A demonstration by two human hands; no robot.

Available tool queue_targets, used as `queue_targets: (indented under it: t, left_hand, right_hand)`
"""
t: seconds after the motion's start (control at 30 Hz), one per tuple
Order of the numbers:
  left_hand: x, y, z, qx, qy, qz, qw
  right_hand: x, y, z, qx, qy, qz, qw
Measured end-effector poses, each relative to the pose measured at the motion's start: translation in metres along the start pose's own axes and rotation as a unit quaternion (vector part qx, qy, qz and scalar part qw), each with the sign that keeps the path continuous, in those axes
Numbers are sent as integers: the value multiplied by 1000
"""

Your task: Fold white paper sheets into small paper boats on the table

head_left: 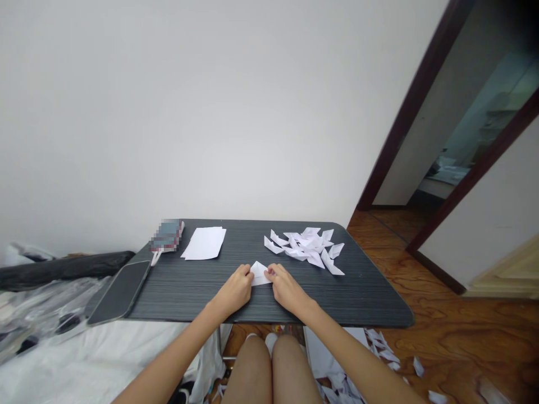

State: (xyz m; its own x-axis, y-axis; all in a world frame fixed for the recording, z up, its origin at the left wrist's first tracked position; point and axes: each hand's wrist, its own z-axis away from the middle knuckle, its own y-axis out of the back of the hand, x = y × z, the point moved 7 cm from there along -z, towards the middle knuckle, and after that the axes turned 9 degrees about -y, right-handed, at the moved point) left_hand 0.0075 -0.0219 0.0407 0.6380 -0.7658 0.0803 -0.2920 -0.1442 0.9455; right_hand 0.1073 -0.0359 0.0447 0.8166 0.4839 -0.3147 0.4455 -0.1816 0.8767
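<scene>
Dark grey wood-grain tabletop with rounded corners (362, 292), set against a plain white wall. Brown wooden floor (463, 336) to the right, with white paper scraps (389, 356) scattered below the table's front edge. Flat dark tablet (120, 292) at the left rim, seemingly partly over it. Loose pile of folded white paper pieces (307, 247) at the far right. Flat stack of white paper sheets (205, 243) at far left-centre, well apart from the pile.

Left hand (236, 292) and right hand (288, 289) rest on the tabletop near its front edge, knuckles up. Between them lies 1 small folded white paper triangle (260, 273), flat on the surface, point away from the person. Both hands are narrow, fingertips pinched onto its 2 lower corners, left on left, right on right.

Risks, as judged: an uneven pull from the 2 hands could skew the crease or tear the fold. Thin paper on a smooth top may slide under pressure. The tablet at the rim could tip if an arm knocks it.
</scene>
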Motion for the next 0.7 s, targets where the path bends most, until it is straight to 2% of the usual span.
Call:
queue_targets:
  t: [0.17,0.37,0.5,0.57,0.7]
  left_hand:
    - [-15,3,7,0,63,10,998]
    - [-34,0,1,10,129,71,989]
    - [-48,-5,-1,-32,190,94,977]
    - [-48,-5,-2,-54,193,108,974]
    - [-42,-5,0,-65,204,123,969]
  right_hand:
    - [13,4,3,30,-42,-13,999]
    - [26,6,-2,37,-114,43,992]
    - [30,6,-16,52,-153,36,986]
    - [33,-2,-23,36,-163,0,986]
    - [44,-25,-28,-37,-206,-67,975]
